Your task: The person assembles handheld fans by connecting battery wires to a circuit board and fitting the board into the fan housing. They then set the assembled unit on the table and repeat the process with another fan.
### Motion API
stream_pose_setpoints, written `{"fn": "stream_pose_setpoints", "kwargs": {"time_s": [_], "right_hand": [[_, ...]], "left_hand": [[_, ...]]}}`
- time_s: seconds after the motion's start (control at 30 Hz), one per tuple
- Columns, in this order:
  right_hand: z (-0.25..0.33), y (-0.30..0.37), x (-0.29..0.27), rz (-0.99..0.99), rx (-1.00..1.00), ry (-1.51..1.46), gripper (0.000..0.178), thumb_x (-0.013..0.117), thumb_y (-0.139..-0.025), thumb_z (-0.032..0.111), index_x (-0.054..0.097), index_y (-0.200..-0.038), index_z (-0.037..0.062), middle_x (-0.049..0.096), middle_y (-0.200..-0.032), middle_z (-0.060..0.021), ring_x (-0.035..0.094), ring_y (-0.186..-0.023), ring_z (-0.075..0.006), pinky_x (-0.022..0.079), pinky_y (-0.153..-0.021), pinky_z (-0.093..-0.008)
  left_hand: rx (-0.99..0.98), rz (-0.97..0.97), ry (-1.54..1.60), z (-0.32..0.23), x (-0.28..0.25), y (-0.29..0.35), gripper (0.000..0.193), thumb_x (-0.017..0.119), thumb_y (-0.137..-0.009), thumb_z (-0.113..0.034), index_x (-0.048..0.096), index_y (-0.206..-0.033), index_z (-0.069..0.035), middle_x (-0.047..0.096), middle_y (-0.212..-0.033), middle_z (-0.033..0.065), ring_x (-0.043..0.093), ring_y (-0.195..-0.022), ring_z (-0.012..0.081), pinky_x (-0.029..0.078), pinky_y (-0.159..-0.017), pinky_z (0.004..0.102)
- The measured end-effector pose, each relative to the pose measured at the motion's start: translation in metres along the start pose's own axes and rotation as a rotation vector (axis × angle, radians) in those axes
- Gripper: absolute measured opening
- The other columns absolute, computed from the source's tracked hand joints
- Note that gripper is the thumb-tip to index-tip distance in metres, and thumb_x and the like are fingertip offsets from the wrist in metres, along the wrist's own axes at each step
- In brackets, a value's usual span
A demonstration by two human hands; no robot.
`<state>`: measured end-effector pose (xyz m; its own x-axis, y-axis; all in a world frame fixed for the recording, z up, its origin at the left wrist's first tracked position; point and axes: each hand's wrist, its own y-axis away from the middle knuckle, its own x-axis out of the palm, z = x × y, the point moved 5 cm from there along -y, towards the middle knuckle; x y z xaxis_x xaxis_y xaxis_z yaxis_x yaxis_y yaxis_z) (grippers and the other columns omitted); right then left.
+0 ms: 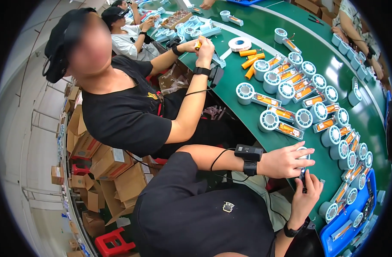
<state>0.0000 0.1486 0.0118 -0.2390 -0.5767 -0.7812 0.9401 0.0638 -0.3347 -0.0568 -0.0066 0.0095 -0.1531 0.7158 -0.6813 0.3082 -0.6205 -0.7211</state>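
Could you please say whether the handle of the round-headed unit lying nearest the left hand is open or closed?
Open: an orange cylinder lies exposed in the handle.

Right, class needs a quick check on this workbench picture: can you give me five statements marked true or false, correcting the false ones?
1. The wearer's left hand and right hand are on a partly hidden item. True.
2. The tray at lower right is red. False: it is blue.
3. The white tape roll lies near loose orange cylinders. True.
4. The neighbour in black has empty hands. False: they hold an orange cylinder.
5. The tabletop is green. True.
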Motion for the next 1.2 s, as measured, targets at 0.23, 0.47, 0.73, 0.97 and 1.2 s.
{"fn": "stream_pose_setpoints", "kwargs": {"time_s": [0.23, 0.47, 0.73, 0.97, 1.2], "right_hand": [[-0.035, 0.016, -0.002, 0.112, 0.121, -0.330, 0.033, 0.066, -0.095, 0.002, 0.069, -0.127, -0.0019, 0.068, -0.112, -0.0143, 0.061, -0.099, -0.0248, 0.049, -0.090, -0.0362], [-0.056, 0.020, 0.001, 0.182, 0.418, -0.478, 0.027, 0.061, -0.094, -0.005, 0.071, -0.119, -0.0053, 0.068, -0.096, -0.0126, 0.062, -0.084, -0.0159, 0.049, -0.076, -0.0279], [-0.035, 0.007, -0.001, 0.101, 0.295, -0.546, 0.021, 0.066, -0.094, 0.004, 0.073, -0.112, -0.0028, 0.066, -0.087, -0.0067, 0.056, -0.073, -0.0125, 0.045, -0.067, -0.0270], [-0.037, 0.015, -0.006, 0.076, 0.271, -0.576, 0.025, 0.068, -0.096, 0.016, 0.070, -0.114, -0.0021, 0.069, -0.089, -0.0101, 0.060, -0.075, -0.0164, 0.047, -0.067, -0.0289], [-0.049, 0.024, -0.018, 0.004, 0.402, -0.990, 0.050, 0.057, -0.106, 0.042, 0.060, -0.129, -0.0025, 0.067, -0.087, -0.0062, 0.051, -0.064, -0.0104, 0.041, -0.059, -0.0248]], "left_hand": [[-0.034, 0.098, -0.064, -0.005, -0.003, -0.008, 0.015, 0.071, -0.081, -0.018, 0.065, -0.076, -0.005, 0.063, -0.132, 0.0137, 0.054, -0.133, 0.0414, 0.049, -0.107, 0.0633], [0.019, 0.170, 0.117, 0.009, 0.003, -0.016, 0.010, 0.071, -0.080, -0.019, 0.066, -0.077, -0.011, 0.068, -0.123, 0.0070, 0.058, -0.128, 0.0347, 0.049, -0.105, 0.0562], [0.035, 0.366, 0.205, 0.017, -0.003, -0.028, 0.013, 0.072, -0.073, -0.011, 0.064, -0.084, -0.013, 0.068, -0.113, -0.0010, 0.061, -0.115, 0.0272, 0.048, -0.096, 0.0465], [0.109, 0.444, 0.169, 0.007, -0.010, -0.049, 0.013, 0.070, -0.070, -0.009, 0.065, -0.082, -0.012, 0.068, -0.109, -0.0017, 0.060, -0.111, 0.0254, 0.048, -0.095, 0.0458], [0.193, 0.484, 0.163, -0.009, -0.023, -0.122, 0.009, 0.071, -0.069, -0.011, 0.065, -0.076, -0.010, 0.069, -0.106, -0.0012, 0.060, -0.111, 0.0260, 0.048, -0.097, 0.0477]]}}
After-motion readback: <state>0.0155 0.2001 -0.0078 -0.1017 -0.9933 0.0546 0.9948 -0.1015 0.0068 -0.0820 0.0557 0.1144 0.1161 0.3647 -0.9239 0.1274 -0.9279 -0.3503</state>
